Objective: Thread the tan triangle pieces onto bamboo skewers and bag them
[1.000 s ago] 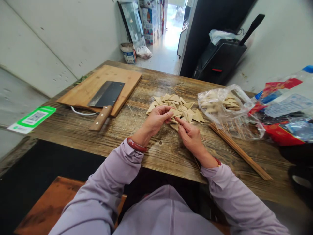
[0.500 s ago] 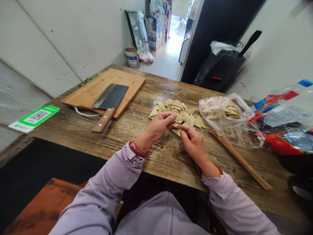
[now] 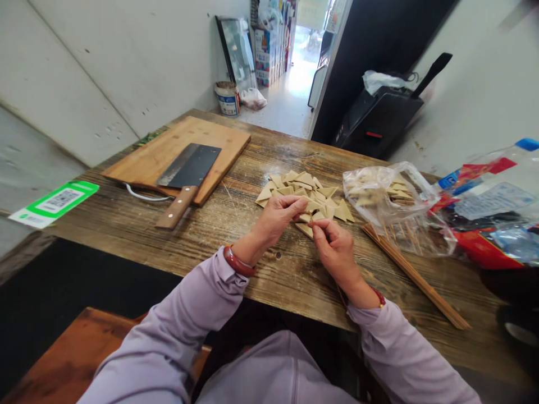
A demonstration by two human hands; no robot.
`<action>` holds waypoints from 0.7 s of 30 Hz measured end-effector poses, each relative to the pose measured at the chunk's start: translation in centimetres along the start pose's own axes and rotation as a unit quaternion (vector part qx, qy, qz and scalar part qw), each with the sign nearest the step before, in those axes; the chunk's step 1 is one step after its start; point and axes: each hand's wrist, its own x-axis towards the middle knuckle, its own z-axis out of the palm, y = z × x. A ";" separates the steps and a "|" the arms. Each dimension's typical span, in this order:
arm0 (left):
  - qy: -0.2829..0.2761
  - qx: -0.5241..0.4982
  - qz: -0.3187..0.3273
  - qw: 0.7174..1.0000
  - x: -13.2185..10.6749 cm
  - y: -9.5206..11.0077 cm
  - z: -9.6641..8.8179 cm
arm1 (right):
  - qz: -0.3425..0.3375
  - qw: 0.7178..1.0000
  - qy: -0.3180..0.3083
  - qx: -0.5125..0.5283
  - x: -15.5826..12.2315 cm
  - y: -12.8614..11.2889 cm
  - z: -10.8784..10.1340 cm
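My left hand (image 3: 275, 221) is closed in a pinch at the near edge of a pile of tan triangular dried tofu slices (image 3: 301, 182). A slice between its fingertips is mostly hidden by them. Just to the right, my right hand (image 3: 339, 247) pinches a thin bamboo skewer (image 3: 341, 293), whose tail runs back under the wrist. The two sets of fingertips are close together, the skewer's front end pointing at the left fingers. Right of my right hand, a bundle of bamboo skewers (image 3: 416, 278) lies slantwise on the wooden table (image 3: 236, 235).
A cleaver (image 3: 189, 165) rests on a wooden cutting board (image 3: 227, 134) at the left, its handle past the board's edge. A clear plastic bag (image 3: 366, 182) of skewered slices lies at the right, beside plastic bottles and a red package (image 3: 488, 247). A green code card (image 3: 59, 202) is far left.
Both hands stay over the near edge of the pile with only small finger movements. My right hand has shifted very slightly; the view has barely moved.
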 end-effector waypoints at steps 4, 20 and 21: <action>-0.005 0.013 0.010 1.000 -0.2 0.1 0.3 | 0.002 1.000 0.000 -0.002 0.0 -0.1 0.0; -0.015 0.043 0.003 0.999 -0.5 -0.1 0.6 | 0.028 0.999 0.006 0.018 0.4 0.1 0.2; -0.016 0.045 0.003 0.999 -0.5 -0.2 0.7 | 0.029 0.999 0.007 0.021 0.4 0.1 0.2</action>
